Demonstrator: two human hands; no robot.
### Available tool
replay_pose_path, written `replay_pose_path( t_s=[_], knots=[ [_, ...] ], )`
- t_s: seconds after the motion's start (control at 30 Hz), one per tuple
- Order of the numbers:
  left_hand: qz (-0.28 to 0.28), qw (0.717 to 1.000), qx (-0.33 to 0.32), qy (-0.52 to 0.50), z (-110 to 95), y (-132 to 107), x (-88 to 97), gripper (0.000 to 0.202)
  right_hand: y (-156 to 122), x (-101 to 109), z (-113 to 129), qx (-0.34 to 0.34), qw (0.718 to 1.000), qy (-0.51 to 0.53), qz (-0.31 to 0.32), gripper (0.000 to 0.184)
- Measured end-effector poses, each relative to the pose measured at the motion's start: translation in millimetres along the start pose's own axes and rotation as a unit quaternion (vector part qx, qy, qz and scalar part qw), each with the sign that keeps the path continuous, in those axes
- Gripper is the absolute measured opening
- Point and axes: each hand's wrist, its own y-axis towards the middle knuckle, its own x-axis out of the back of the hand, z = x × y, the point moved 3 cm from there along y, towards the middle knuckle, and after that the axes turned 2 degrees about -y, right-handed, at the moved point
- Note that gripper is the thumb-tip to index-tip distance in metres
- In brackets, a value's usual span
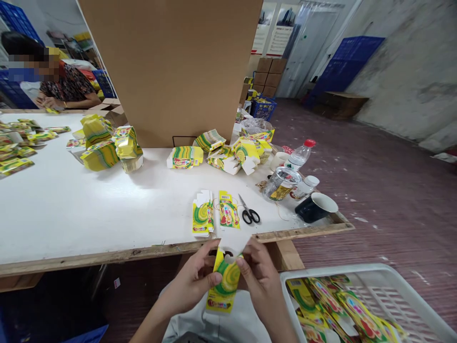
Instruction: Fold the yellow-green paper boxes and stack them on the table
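Note:
Between both hands, in front of the table's near edge, I hold a small yellow and green carton (228, 281) with its white top flaps raised. My left hand (198, 274) grips its left side, thumb on the front. On the right side, my right hand (259, 271) pinches it near the top edge, fingers partly behind the flap. Just beyond, a small stack of flat cartons (202, 214) lies on the white table, with another flat carton (229, 209) beside it. Black-handled scissors (250, 212) rest to the right of that.
A white basket (374, 269) with several cartons stands at lower right. On the table's right corner are a dark mug (314, 208), a clear jar (280, 183) and a bottle (302, 155). Carton bundles (185, 157) line a large cardboard sheet (171, 71). A person (67, 85) sits far left.

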Motion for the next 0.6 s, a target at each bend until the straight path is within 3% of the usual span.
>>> replay_pose_path(
  t_s=[0.13,0.27,0.33,0.47,0.6],
  knots=[
    [-0.049,0.998,-0.018,0.029,4,5,2.0,0.049,3,6,4,0.038,0.997,-0.060,0.035,0.036],
    [-0.048,0.996,-0.022,0.069,5,5,-1.4,0.052,3,4,1,-0.071,0.992,-0.078,0.068,0.037],
    [-0.033,0.996,-0.019,0.076,4,4,-2.6,0.052,2,1,1,-0.094,0.988,-0.104,0.067,0.037],
    [-0.021,1.000,-0.005,0.016,4,4,-1.5,0.055,1,-3,3,-0.070,0.985,-0.150,0.057,0.032],
    [-0.043,0.997,0.006,-0.056,6,6,-3.2,0.059,1,-11,2,-0.046,0.982,-0.176,0.058,0.036]
  ],
)
